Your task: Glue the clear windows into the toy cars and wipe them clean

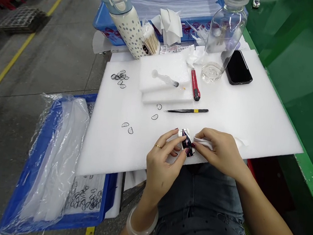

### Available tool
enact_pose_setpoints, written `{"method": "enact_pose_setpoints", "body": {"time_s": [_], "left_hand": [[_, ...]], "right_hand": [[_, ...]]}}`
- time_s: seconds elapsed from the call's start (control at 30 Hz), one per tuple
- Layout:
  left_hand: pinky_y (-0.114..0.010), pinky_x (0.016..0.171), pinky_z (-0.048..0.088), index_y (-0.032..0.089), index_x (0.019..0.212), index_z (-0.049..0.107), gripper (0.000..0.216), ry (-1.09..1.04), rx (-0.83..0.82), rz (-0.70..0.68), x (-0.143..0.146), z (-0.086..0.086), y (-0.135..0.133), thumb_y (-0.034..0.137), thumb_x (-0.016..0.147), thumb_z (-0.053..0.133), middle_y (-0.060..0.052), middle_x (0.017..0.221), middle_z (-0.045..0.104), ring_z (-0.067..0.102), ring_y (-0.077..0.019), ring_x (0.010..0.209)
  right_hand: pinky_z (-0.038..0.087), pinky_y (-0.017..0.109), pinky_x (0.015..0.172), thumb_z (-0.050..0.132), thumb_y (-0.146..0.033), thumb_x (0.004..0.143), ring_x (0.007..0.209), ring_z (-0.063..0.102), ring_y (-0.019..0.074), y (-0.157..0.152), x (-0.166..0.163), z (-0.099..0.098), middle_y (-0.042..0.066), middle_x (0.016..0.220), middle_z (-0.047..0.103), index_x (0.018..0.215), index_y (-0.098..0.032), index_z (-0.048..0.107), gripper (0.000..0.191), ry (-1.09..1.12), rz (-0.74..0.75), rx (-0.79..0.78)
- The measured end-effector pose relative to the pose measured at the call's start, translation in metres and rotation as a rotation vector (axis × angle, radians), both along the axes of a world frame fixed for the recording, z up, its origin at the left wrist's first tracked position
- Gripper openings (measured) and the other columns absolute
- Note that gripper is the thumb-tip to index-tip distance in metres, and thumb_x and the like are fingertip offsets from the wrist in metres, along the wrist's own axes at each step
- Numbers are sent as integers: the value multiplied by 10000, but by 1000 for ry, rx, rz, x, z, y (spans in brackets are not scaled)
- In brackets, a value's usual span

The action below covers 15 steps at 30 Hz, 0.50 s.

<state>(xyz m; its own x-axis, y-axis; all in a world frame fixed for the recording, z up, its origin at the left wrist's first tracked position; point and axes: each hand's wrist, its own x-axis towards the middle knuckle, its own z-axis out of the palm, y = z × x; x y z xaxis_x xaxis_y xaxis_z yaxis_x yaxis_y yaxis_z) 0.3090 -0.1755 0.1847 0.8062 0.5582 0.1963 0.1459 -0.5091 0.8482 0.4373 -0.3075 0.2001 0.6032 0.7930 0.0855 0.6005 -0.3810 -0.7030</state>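
The left hand [164, 158] pinches the toy car [186, 144] (tweezers [187, 110] lie beyond); the right hand [221, 152], clutching the wipe [202, 141], best rubs lightly beside that pinch

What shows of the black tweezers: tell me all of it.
The tweezers are slim, black, metal-looking, with a yellow band near the wider right end. They lie flat on the white foam board, tip pointing left, below the red utility knife. Only the board touches them; the left hand, pinching a small toy car, and the right hand, holding a white wipe, are nearer the front edge.
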Motion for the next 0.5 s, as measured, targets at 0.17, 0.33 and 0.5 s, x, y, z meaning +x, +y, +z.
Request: {"method": "enact_pose_setpoints", "body": {"time_s": [0.17, 0.33, 0.5], "left_hand": [[-258, 680, 563, 198, 1106, 707, 262, 7, -19, 14, -1, 1, 0, 162, 848, 681, -55, 1250, 647, 618, -84, 706], [-247, 667, 551, 199, 1102, 706, 263, 12, -45, 12, 1, 2, -1, 159, 843, 683, -52, 1250, 645, 618, -84, 724], [-254, 627, 544, 213, 1096, 700, 269, 57, -93, 3, 2, 7, 3, 161, 833, 671, -51, 1231, 632, 613, -99, 728]], "right_hand": [[328, 240, 580, 619, -307, 915, 664, 580, 115, 0, -1, 0, -18, 789, 674, 862, -198, 600, 122, -13, -2, 2], [327, 238, 576, 628, -299, 909, 662, 580, 110, 1, -1, 0, -21, 788, 676, 859, -196, 600, 118, -26, -7, 4], [347, 235, 565, 636, -299, 907, 642, 579, 111, 0, -1, -2, -15, 772, 671, 852, -186, 607, 129, -54, -5, 41]]}}
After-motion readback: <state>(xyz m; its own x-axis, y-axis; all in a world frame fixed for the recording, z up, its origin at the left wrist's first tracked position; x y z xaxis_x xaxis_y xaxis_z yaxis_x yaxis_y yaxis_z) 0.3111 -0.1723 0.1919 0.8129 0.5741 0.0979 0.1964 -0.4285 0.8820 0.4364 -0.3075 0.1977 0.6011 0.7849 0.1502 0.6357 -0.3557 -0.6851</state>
